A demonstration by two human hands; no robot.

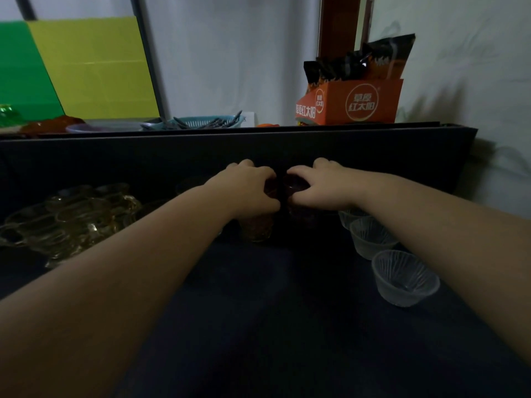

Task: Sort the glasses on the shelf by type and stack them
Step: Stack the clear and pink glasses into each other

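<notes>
Glasses sitting on dark shelf (258, 297), sorted-ish into groups. Left hand (247, 188) curling down over amber glass (256, 229), fingers wrapping its top. Right hand (321, 186) cupping dark glass (296, 186) just right of amber one, fingers closing round rim. Amber glass cluster (71, 219) sitting well left of hands. Frosted ribbed cups (405, 278) lining up right of hands, under right forearm.

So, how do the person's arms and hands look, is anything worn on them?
Both forearms are bare up to the frame edge: no sleeves visible. The left hand and the right hand wear no gloves, and no watch or bracelet shows at the wrists. Rings cannot be judged in the dim light.
</notes>
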